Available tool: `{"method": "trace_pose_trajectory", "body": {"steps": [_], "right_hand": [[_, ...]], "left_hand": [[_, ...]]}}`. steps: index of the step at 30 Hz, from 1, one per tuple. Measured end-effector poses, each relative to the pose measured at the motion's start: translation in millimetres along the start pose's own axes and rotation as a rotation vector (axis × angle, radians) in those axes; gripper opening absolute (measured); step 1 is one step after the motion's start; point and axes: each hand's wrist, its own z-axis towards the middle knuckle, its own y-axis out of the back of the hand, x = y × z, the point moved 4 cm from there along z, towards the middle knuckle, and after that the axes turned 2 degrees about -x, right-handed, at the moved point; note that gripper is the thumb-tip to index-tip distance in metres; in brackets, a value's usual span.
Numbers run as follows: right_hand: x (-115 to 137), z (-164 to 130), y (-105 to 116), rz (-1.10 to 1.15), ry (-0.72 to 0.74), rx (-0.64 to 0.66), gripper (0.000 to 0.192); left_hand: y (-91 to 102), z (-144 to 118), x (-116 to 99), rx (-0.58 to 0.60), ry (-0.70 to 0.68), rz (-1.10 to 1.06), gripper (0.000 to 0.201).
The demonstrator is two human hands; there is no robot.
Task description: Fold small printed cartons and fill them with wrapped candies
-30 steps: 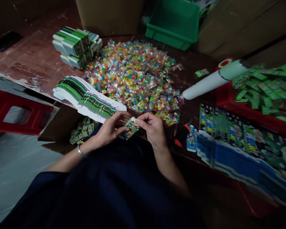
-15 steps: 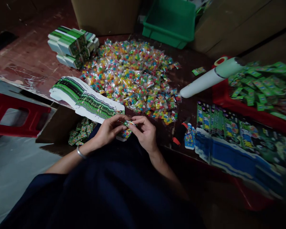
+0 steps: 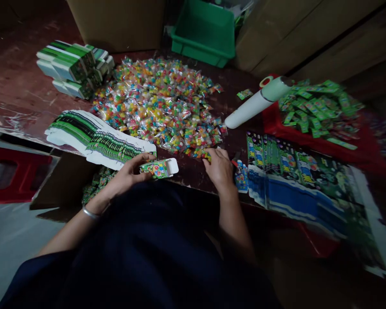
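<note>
Along a dim tabletop [image 3: 196,171], left fingers [image 3: 139,160] pinch an open carton [image 3: 161,168]; right fingers [image 3: 216,155] meet candy bags [image 3: 161,107], grip too hidden to tell

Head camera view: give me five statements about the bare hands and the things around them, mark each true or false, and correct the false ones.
1. The left hand holds a small green printed cardboard box. True.
2. The box's white end flap is folded shut. False: the flap sticks out open.
3. The right hand is at the near edge of the colourful pile of clear plastic candy packets. True.
4. A silver metal bracelet circles the right wrist. False: the bracelet is on the left.
5. A green plastic tray stands on the near side of the pile. False: the tray is beyond it.
</note>
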Motion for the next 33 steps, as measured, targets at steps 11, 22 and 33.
{"method": "trace_pose_trajectory", "body": {"steps": [11, 22, 33], "right_hand": [[33.0, -3.0, 22.5, 0.625, -0.172, -0.469, 0.015], [114.5, -8.7, 37.9, 0.729, 0.126, -0.369, 0.010], [114.7, -21.1, 9.7, 0.972, -0.006, -0.183, 0.018]], "left_hand": [[-20.5, 8.1, 3.5, 0.079, -0.046, 0.067, 0.029], [-35.0, 6.6, 0.3, 0.021, -0.124, 0.093, 0.026], [-32.5, 1.8, -0.3, -0.124, -0.299, -0.071, 0.048]]}}
